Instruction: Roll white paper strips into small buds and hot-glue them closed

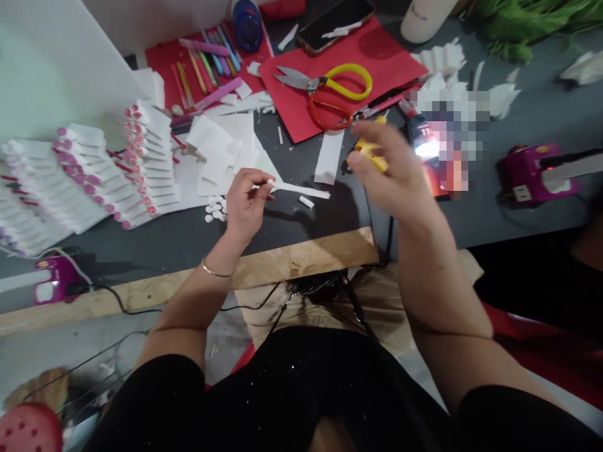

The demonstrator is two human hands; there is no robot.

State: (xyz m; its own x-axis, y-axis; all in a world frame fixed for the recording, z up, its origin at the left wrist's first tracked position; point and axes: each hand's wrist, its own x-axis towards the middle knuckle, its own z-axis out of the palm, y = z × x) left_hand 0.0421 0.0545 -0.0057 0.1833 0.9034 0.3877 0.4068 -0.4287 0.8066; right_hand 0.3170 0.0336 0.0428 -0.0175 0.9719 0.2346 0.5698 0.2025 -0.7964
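Note:
My left hand [245, 204] pinches the end of a narrow white paper strip [304, 189], which extends to the right above the dark table. My right hand [393, 169] is raised beside a small yellow tool [370, 155]. Its thumb and fingers are apart and slightly blurred. Part of the yellow tool is hidden behind these fingers, so its kind is unclear. Below the strip lies a short white piece [306, 201]. Several small white pellets [215, 209] sit near my left wrist. A flat white paper strip [328, 157] lies between my hands.
Yellow-and-red-handled scissors [311, 81] rest on red paper [287, 100]. White paper squares [219, 150] and rows of pink-tipped white pieces [146, 160] fill the left. A phone [334, 25] lies at the back. Purple power blocks [527, 176] stand at both sides; a wooden edge [306, 256] borders the front.

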